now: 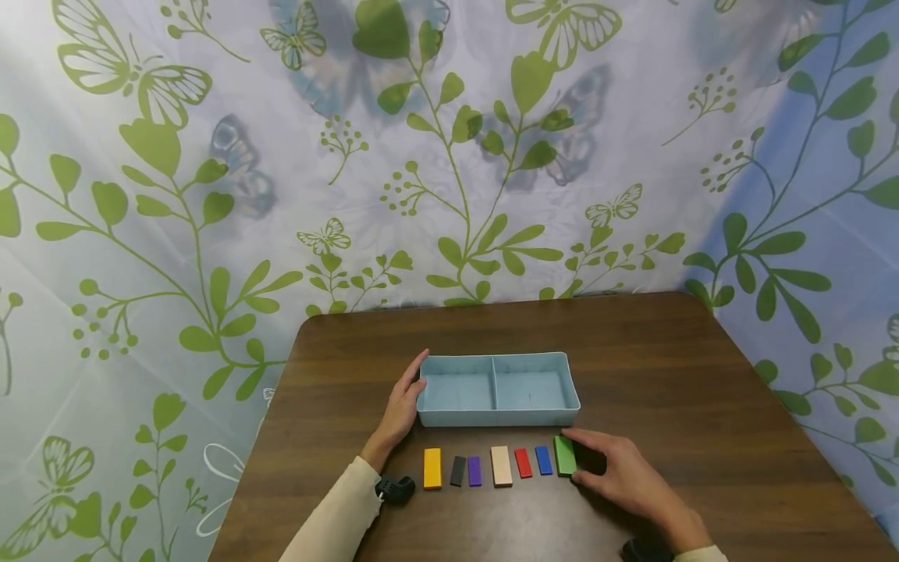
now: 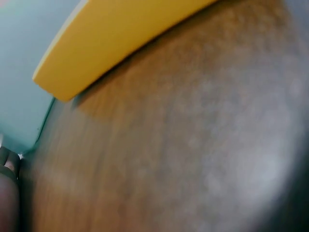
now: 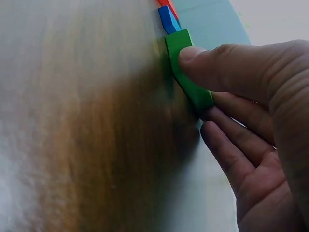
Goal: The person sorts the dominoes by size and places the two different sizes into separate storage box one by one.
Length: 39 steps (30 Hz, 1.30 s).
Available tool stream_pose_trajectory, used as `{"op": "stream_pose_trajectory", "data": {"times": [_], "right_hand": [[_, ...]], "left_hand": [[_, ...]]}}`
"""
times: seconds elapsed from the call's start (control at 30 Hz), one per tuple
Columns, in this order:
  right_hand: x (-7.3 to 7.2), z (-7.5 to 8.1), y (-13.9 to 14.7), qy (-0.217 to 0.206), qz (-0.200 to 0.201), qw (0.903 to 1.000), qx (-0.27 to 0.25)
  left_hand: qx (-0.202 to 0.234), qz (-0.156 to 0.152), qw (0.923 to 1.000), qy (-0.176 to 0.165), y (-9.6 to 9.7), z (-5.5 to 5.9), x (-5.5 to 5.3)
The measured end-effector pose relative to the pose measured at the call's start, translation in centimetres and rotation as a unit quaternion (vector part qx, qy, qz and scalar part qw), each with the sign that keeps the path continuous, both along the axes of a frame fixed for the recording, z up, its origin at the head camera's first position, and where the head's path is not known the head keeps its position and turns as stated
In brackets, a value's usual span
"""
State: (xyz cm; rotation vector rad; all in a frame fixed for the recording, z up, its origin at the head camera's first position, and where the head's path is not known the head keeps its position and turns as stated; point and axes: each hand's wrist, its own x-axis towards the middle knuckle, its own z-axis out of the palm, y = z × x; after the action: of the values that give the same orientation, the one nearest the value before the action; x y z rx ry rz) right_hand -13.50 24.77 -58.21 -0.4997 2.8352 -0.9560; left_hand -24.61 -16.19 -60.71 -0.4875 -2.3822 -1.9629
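My right hand (image 1: 623,474) holds a green block (image 1: 564,457) lengthwise, thumb at its near end and index finger at its far end. In the right wrist view the thumb lies on the green block (image 3: 181,72), with the other fingers beyond it. My left hand (image 1: 399,407) touches the left side of a light blue tray (image 1: 495,418), its fingers stretched along the outside and its thumb at the rim. The tray has two compartments parted by a divider. A yellow block (image 1: 431,468) lies close to the left wrist and fills the top of the left wrist view.
Between the yellow and green blocks, a row holds a black block (image 1: 457,471), a purple block (image 1: 474,471), a beige block (image 1: 502,466), a red block (image 1: 523,463) and a blue block (image 1: 544,460). They lie on a brown wooden table (image 1: 632,351) before a leaf-patterned curtain (image 1: 393,257).
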Motion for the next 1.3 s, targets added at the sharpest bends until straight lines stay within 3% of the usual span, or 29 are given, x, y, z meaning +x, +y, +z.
{"op": "stream_pose_trajectory", "data": {"times": [0.33,0.57,0.8,1.0,1.07,1.3], "right_hand": [[-0.4,0.6,0.5,-0.008,-0.006,0.9999,-0.010],[-0.3,1.9,0.9,0.049,0.002,0.9984,-0.027],[-0.5,3.7,0.9,0.105,0.003,0.9942,-0.025],[-1.0,5.8,1.0,0.108,-0.004,0.9934,-0.038],[-1.4,6.5,1.1,0.120,0.000,0.9921,-0.038],[-2.7,7.7,1.2,0.153,0.019,0.9877,-0.027]], "left_hand": [[-0.013,0.014,0.9998,-0.005,0.2,0.2,0.0],[-0.011,0.003,0.9999,0.003,0.2,0.6,0.1],[-0.017,-0.020,0.9996,-0.014,0.2,3.5,1.5],[-0.013,-0.021,0.9996,-0.016,0.2,3.4,1.5],[-0.021,-0.026,0.9993,-0.020,0.1,3.9,1.7],[-0.019,-0.023,0.9993,-0.021,0.3,3.7,1.6]]}}
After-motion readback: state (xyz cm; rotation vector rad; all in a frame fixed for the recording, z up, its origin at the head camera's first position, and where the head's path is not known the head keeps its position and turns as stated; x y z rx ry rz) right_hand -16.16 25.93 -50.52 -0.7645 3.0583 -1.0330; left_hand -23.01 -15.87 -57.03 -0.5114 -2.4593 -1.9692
